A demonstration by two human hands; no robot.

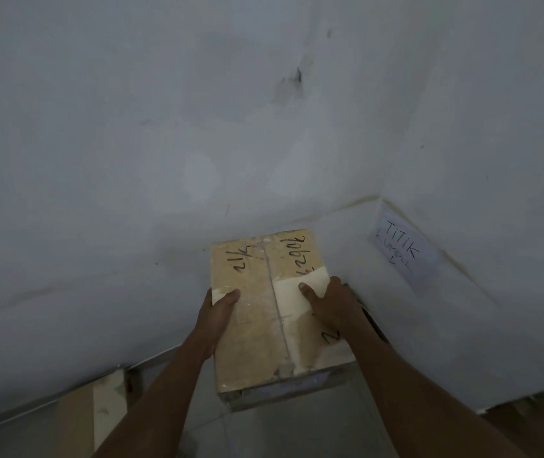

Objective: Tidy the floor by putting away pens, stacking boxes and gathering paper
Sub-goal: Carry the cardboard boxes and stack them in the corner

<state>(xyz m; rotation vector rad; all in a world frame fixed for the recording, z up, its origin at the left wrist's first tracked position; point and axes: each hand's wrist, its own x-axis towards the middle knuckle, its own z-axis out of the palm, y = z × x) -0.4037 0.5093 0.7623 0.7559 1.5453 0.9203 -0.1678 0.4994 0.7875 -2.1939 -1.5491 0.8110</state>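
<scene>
The left hand (219,309) grips the left side of a cardboard box (273,312), its thumb lying across the top face and the rest of the fingers hidden down the side. The right hand (331,304) grips the right side of the same box, thumb pointing inward over a pale patch on the lid where the surface layer is torn away, the other fingers wrapped out of sight over the edge. Both bare forearms reach up from the bottom of the view to the box. The box is closed, with a taped seam running along the middle of its top and black handwritten numbers on either side of that seam. It sits in the corner where two white walls (197,127) meet, its far end close to the base of the wall; whether it rests on something or is held just clear cannot be told, though a dark edge shows under its right side. To the right of the box, a paper sign (402,251) with handwritten letters is stuck on the right-hand wall. Below and left of the box, a light wooden plank (108,411) lies on the grey floor (297,434) beside a metal strip along the wall's base.
</scene>
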